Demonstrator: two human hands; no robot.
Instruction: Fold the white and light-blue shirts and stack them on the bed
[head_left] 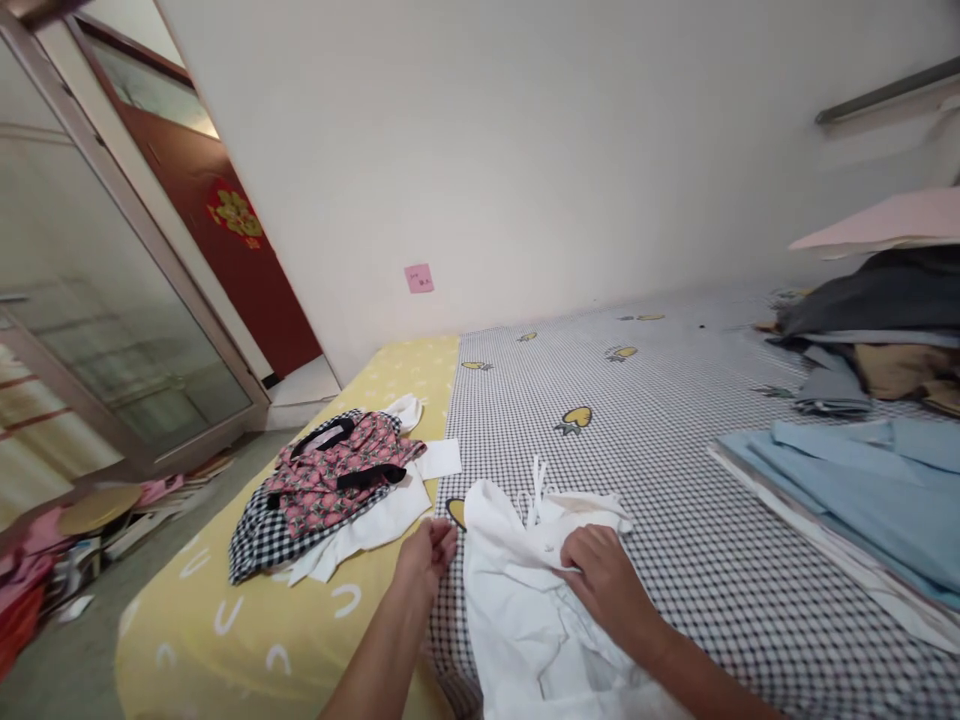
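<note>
A white garment (517, 610) with thin white ties at its top lies rumpled on the checked bedding, close in front of me. My right hand (600, 575) has its fingers closed on the garment's upper right part. Just left of the garment, my left hand (433, 548) hovers by the seam between yellow and checked cloth, its fingers curled together; whether anything is in them is too small to tell. Beyond it on the left lies a loose pile with a pink floral garment (330, 485), a black-and-white checked piece (259, 535) and white cloth (375, 520).
Folded light blue clothes (862, 490) lie at the right, with a stack of dark clothes (877, 300) behind them. A wall (540, 180) bounds the bed's far side. The yellow bedding (172, 620) ends at the left edge, above a floor with clutter.
</note>
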